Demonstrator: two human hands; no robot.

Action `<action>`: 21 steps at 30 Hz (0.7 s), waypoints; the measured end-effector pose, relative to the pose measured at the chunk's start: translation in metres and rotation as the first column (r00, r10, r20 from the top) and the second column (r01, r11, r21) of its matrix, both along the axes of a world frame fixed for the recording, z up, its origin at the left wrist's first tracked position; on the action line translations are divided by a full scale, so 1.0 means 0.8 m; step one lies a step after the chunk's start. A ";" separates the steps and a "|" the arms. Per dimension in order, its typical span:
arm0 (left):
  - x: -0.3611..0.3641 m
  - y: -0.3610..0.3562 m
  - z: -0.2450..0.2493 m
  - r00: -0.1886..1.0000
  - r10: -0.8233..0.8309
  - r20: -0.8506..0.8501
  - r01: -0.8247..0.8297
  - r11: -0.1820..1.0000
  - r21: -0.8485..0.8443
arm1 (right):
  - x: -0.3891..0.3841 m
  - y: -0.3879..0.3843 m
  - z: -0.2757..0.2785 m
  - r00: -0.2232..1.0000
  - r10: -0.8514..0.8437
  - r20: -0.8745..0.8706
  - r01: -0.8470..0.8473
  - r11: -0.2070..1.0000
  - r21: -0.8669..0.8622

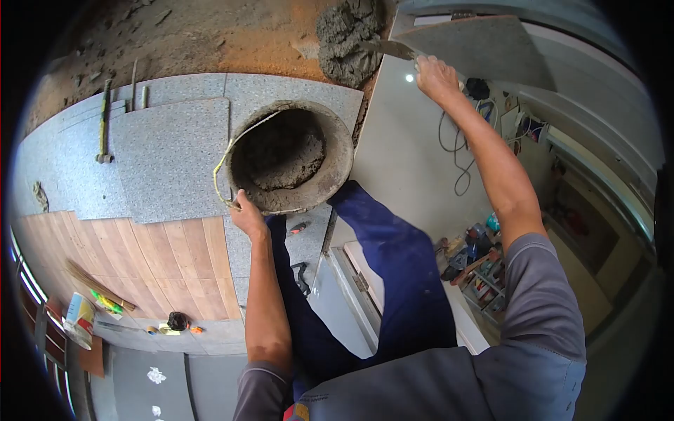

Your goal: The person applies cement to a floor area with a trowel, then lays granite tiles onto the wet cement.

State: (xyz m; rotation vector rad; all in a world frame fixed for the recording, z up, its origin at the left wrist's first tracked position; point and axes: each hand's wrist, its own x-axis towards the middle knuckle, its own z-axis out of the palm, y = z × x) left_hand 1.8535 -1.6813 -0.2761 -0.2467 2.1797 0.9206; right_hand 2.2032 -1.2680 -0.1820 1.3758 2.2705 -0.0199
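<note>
My left hand point(248, 216) grips the rim of a mortar-stained bucket point(338, 151) at its lower left. The bucket is tipped so its mouth faces me, and grey wet mortar point(298, 167) clings inside. A yellowish wire handle point(219, 175) hangs over its left side. Up at the right, my right hand point(437, 78) is closed around the handle of a trowel point(394, 49). The trowel's blade points left, its tip over the edge of a heap of grey mortar point(347, 42) on the ground.
Loose grey speckled tiles point(172, 154) lie left of the bucket, with a hammer point(104, 126) on them. Wood-look tiles point(161, 252) lie nearer. Bare soil point(232, 35) runs along the top. Cables point(453, 151) and piled tools point(477, 259) are at the right.
</note>
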 end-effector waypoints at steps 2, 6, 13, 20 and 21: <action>-0.006 -0.004 0.008 0.996 -0.081 0.022 0.080 0.996 0.051 | -0.008 -0.004 0.025 1.000 -0.024 0.019 0.025 1.000 -0.006; -0.039 0.007 0.048 0.960 -0.248 0.130 0.262 0.960 -0.103 | -0.017 -0.017 0.053 1.000 -0.015 0.007 0.015 0.999 -0.044; -0.015 -0.032 0.056 0.927 -0.326 -0.184 0.288 0.935 -0.208 | 0.001 0.037 0.044 0.999 0.023 -0.038 -0.030 0.980 -0.198; 0.094 -0.088 0.242 0.915 -0.189 -0.357 0.048 0.929 -0.368 | 0.068 0.134 -0.013 0.960 0.190 -0.204 -0.239 0.937 -0.255; 0.114 -0.091 0.260 0.911 -0.183 -0.370 0.029 0.922 -0.386 | 0.080 0.144 -0.017 0.952 0.222 -0.210 -0.273 0.926 -0.260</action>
